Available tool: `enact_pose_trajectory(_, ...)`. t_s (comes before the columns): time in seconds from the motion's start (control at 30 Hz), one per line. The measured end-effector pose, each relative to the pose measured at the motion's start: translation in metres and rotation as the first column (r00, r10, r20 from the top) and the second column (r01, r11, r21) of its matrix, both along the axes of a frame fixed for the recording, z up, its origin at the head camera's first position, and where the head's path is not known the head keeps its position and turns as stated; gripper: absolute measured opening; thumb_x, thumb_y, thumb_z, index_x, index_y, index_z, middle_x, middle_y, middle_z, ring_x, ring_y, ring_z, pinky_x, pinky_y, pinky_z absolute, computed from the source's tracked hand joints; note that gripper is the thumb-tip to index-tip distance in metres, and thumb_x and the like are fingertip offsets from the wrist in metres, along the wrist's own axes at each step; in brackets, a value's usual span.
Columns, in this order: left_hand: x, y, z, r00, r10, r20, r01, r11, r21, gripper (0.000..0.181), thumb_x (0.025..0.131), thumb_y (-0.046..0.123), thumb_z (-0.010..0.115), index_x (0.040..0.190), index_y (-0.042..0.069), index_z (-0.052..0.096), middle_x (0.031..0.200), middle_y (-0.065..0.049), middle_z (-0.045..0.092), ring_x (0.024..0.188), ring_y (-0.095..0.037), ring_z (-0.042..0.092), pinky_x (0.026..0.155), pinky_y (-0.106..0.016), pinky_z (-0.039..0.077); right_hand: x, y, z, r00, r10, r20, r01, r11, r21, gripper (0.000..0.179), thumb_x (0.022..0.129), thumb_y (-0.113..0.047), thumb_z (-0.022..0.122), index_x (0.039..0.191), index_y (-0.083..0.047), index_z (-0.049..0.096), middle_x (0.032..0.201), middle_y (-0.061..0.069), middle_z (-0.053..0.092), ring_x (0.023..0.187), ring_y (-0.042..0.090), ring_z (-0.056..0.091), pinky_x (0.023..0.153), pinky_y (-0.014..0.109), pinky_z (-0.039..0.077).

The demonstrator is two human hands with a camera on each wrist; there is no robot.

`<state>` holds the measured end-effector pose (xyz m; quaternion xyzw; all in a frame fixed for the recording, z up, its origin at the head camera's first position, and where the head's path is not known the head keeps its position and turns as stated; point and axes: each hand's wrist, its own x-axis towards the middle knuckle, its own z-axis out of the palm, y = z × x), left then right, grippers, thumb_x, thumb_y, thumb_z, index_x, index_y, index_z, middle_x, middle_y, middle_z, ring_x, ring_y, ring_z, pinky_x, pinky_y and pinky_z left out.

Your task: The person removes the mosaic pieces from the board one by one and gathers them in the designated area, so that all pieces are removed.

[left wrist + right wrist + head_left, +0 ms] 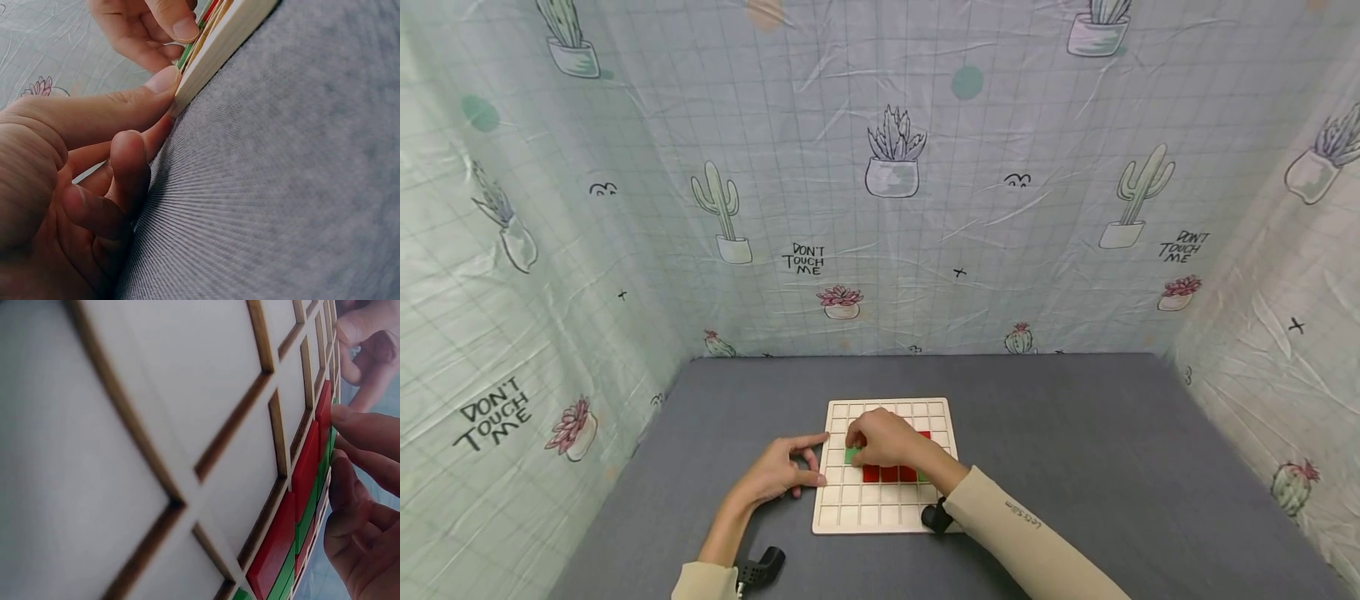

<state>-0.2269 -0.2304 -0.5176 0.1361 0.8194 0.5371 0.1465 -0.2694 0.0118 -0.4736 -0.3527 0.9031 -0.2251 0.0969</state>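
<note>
The left hand [775, 472] spreads thumb and forefinger wide against the edge of the board [870, 515], presumably to stop it sliding on the desk [1075, 467]. The board lies flat, just right of that hand and beneath the right hand [887, 437], whose thumb and fingertips, drawn narrow, pinch a green tile [850, 456], a grip seemingly suited to thin pieces. Red tiles [889, 474] sit in cells below the right hand.

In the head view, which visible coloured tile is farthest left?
The green tile by the right hand; the red tiles and the other green one show farther right on the board.
</note>
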Motion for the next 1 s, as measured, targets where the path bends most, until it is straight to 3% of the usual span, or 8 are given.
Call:
enact_pose_trajectory(0.57,0.0014,0.0007,0.0001,1.000,-0.007,0.009,0.007,1.000,0.014,0.079,0.081,0.007,0.087,0.150,-0.003,0.051,0.084,-0.008,0.065,0.051,-0.010,0.052,0.047,-0.028,0.051,0.0001,0.0007,-0.0002,1.000,-0.008,0.009,0.008,1.000,0.010,0.016,0.084,-0.018,0.086,0.094,-0.022,0.074,0.089,-0.010,0.071,0.079,0.000,0.058,0.071,0.020,0.049)
enact_pose_trajectory(1.0,0.0006,0.0000,-0.0003,1.000,-0.008,-0.006,0.008,1.000,-0.005,0.078,0.082,0.008,0.086,0.150,-0.002,0.051,0.085,-0.008,0.065,0.048,-0.010,0.051,0.047,-0.030,0.051,0.0002,0.0062,0.0058,0.998,0.043,0.053,-0.039,0.996,-0.076,0.016,0.092,-0.004,0.069,0.094,-0.019,0.074,0.083,-0.006,0.072,0.069,0.003,0.057,0.061,0.021,0.045)
